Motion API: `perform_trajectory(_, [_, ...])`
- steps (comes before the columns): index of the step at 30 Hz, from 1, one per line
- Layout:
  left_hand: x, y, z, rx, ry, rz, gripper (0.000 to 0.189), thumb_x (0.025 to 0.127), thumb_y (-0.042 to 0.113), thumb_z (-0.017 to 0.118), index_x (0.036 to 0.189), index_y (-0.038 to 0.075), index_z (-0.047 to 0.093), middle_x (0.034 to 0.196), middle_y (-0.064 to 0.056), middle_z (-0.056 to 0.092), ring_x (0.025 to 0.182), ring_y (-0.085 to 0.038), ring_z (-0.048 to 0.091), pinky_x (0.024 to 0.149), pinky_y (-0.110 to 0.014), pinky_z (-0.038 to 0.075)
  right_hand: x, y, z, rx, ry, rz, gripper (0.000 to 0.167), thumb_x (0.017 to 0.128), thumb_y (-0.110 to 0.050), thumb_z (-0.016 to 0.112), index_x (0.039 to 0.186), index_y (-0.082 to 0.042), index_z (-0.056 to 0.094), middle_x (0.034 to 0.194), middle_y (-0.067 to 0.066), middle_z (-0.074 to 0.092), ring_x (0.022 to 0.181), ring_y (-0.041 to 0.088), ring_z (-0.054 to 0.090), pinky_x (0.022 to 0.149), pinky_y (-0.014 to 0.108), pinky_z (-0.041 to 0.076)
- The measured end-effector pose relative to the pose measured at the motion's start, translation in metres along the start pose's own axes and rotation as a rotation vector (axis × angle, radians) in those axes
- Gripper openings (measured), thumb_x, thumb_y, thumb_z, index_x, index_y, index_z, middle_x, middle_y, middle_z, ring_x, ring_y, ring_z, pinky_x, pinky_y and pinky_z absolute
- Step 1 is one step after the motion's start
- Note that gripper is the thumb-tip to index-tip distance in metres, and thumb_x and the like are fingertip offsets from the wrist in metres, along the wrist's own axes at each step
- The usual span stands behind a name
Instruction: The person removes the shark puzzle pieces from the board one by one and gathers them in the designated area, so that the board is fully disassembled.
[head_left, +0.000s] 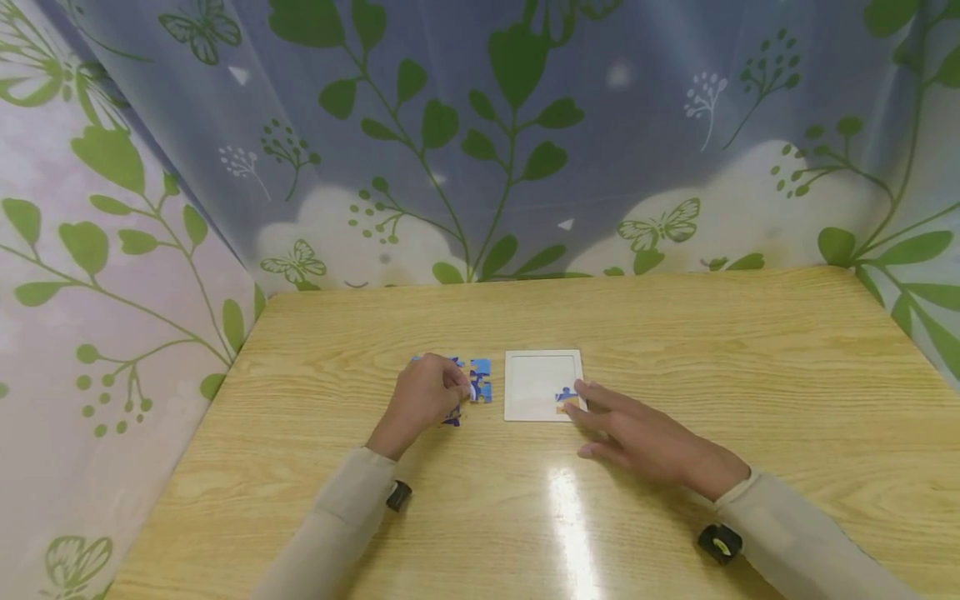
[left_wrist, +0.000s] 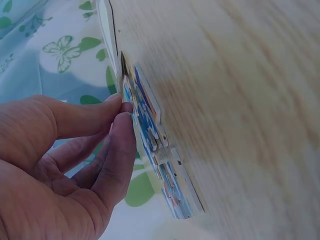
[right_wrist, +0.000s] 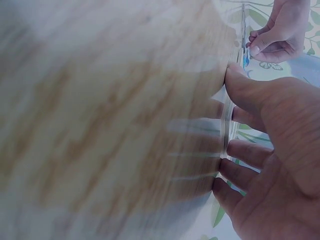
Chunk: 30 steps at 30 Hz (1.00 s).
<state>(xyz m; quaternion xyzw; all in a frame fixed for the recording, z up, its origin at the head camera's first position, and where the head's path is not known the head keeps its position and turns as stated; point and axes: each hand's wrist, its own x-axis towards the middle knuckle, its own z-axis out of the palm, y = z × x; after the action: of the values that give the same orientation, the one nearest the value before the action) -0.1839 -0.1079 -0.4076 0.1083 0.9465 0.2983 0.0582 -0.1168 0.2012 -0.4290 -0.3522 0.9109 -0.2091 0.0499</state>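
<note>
My left hand is over the loose jigsaw pieces left of the frame. Its thumb and forefinger pinch a jigsaw piece, mostly covered by the fingertips. Seen edge-on in the left wrist view, several blue pieces lie beside that hand. A square white puzzle frame lies flat, with a blue and orange piece in its lower right corner. My right hand rests at that corner, fingers spread and fairly straight. In the right wrist view, the right hand's fingers touch the tabletop.
The wooden table reaches back to a curtain printed with leaves and butterflies. Another printed cloth hangs along the left side. Light glares off the tabletop in front of the frame. A dark wrist device sits at the right sleeve.
</note>
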Motion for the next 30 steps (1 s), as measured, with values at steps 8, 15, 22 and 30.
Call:
perform_trajectory(8, [-0.001,0.001,0.0,0.022,0.007,0.005,0.013,0.087,0.008,0.079,0.076,0.01,0.074,0.068,0.004,0.065,0.061,-0.012,0.058,0.057,-0.028,0.047,0.0,0.0,0.0,0.004,-0.001,-0.001,0.058,0.099,-0.025,0.066,0.146,0.003,0.047,0.157,0.029,0.032,0.145,0.044,0.032,0.113,0.054,0.033])
perform_trajectory(15, [-0.001,0.001,-0.001,0.054,0.019,0.025,0.013,0.087,0.007,0.079,0.075,0.009,0.074,0.069,0.003,0.066,0.06,-0.012,0.058,0.057,-0.028,0.047,0.0,-0.001,0.0,0.004,0.001,0.001,0.058,0.099,-0.024,0.067,0.146,0.004,0.047,0.156,0.03,0.032,0.144,0.044,0.033,0.112,0.055,0.034])
perform_trajectory(22, [0.0,0.005,-0.002,0.076,0.019,0.028,0.012,0.085,0.006,0.08,0.075,0.009,0.074,0.068,0.003,0.066,0.06,-0.013,0.057,0.059,-0.03,0.047,0.001,-0.001,0.0,-0.006,0.007,0.006,0.058,0.098,-0.023,0.068,0.145,0.004,0.048,0.156,0.03,0.033,0.144,0.044,0.034,0.112,0.055,0.034])
perform_trajectory(30, [0.005,0.019,0.006,0.029,-0.025,0.07,0.008,0.087,0.007,0.079,0.079,0.007,0.076,0.077,-0.001,0.071,0.065,-0.013,0.062,0.058,-0.028,0.052,0.0,0.0,0.001,-0.006,0.011,0.004,0.058,0.098,-0.024,0.068,0.145,0.004,0.048,0.156,0.03,0.033,0.144,0.044,0.034,0.113,0.054,0.034])
